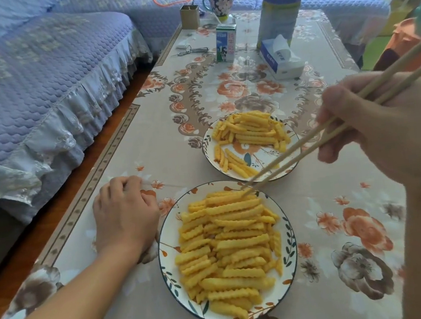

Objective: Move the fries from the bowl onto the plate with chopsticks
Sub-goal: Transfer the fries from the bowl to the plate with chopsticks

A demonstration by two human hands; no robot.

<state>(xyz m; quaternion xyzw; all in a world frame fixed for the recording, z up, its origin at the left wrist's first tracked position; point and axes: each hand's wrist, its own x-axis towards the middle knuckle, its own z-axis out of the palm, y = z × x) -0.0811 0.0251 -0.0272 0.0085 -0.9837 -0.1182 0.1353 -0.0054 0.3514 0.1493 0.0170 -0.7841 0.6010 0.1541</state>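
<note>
The right hand (383, 124) is clamped round the chopsticks (295, 155), fingers curled about the upper half of the shafts, and the tips reach down and away to its left into the far edge of the near dish, the bowl (166, 245). The two tips lie close together on a fry at the top of the fries (230, 249); whether that fry is actually pinched, I cannot tell.

The left hand (125, 216) rests on the desk (342, 223) just beside the bowl's left rim, fingers loosely curled and holding nothing. That looks like a bracing post, ready to steady the dish.

The plate (261, 157) sits just beyond the bowl, under the chopstick shafts, already carrying a share of fries, so the carry from the tips is short. Much of the pile is left in the bowl.

Most fries in the bowl lie with their long axes left to right, roughly across the chopsticks' diagonal, which suits a grip across the middle.
</note>
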